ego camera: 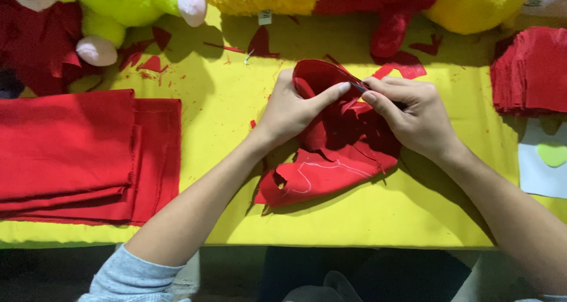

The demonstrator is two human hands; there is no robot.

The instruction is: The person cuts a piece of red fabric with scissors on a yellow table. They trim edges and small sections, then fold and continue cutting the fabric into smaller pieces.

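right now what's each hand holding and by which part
The left hand pinches the red fabric piece at its raised upper edge. The right hand holds scissors by the handles, mostly hidden in its grip.

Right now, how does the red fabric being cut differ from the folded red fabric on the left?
The cut fabric is crumpled, ragged-edged and chalk-marked, gripped by the left hand while the right hand works scissors into it. The folded fabric lies flat, stacked, straight-edged and untouched. Both are red and rest on the yellow table.
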